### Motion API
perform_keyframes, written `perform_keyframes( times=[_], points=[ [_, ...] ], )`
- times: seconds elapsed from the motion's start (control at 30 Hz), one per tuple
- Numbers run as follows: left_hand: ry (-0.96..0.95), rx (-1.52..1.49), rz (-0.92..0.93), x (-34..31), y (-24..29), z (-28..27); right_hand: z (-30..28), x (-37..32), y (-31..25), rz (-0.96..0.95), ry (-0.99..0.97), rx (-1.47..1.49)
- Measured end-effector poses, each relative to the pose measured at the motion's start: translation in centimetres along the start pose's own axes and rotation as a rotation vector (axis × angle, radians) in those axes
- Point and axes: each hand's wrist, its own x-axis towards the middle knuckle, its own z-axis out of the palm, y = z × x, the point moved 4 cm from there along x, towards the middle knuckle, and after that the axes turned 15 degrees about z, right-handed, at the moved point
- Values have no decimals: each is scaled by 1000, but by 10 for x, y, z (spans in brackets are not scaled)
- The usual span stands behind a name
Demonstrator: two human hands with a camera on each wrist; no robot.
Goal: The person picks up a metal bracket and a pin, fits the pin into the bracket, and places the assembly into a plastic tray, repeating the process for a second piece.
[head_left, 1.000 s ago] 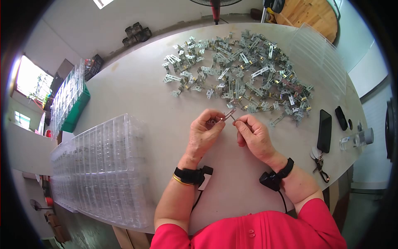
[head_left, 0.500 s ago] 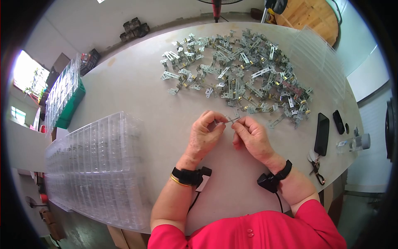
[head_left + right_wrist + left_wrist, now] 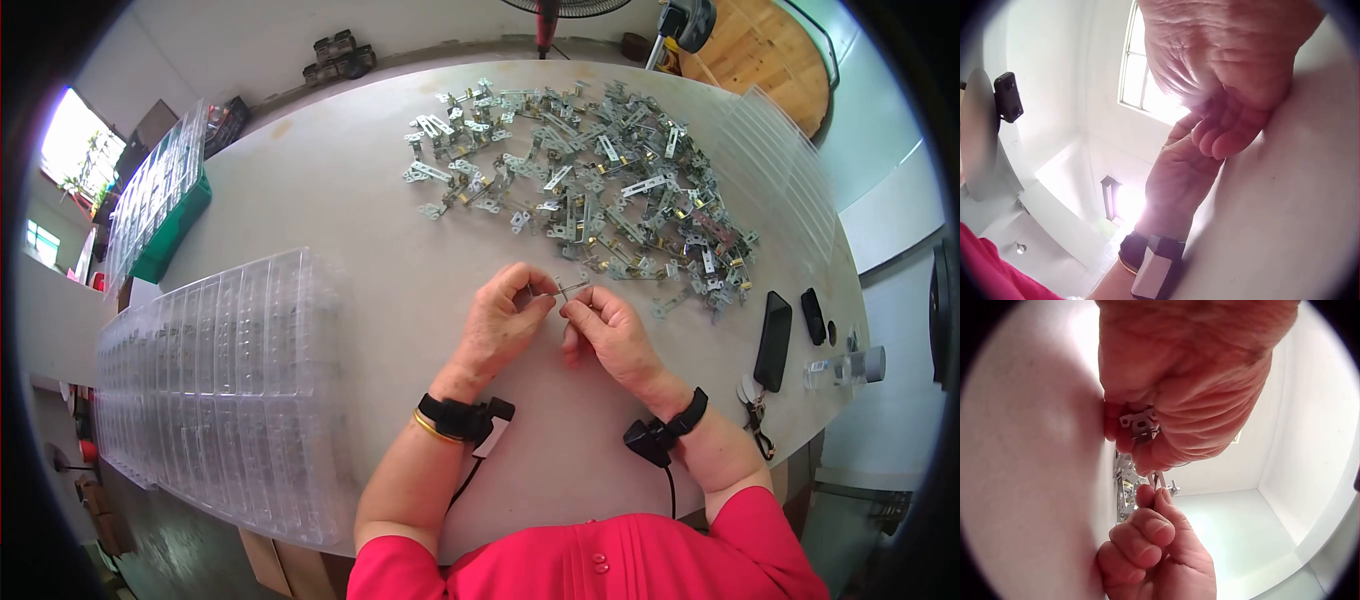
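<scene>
Close together over the table's front middle, both hands work on one small metal hinge bracket. My left hand (image 3: 500, 325) grips the bracket (image 3: 1141, 424); its plate with holes shows between the fingers in the left wrist view. My right hand (image 3: 612, 332) pinches a thin dark metal piece (image 3: 1156, 480) between thumb and forefinger, right at the bracket's arm. Its other fingers are curled in. In the right wrist view the fingers of the right hand (image 3: 1229, 128) hide the work. Beyond the hands lies a wide heap of similar metal brackets (image 3: 645, 185).
Clear plastic compartment trays (image 3: 230, 400) are stacked at the left, with a green box (image 3: 172, 235) behind them. A clear divided sheet (image 3: 780, 170) lies at the back right. A phone (image 3: 773, 340), keys (image 3: 752, 400) and a bottle (image 3: 845, 368) lie at the right.
The bracket's protruding arm has swung from slanting up steeply to lying flatter between the fingertips. Both hands stay close together, and the head view has shifted slightly.
</scene>
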Motion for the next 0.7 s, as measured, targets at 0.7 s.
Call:
perform_keyframes(
  times=[0.7],
  points=[
    [98,-15,-269,8,14,-7,-10,-12,4,-15,-375,-8]
  ],
)
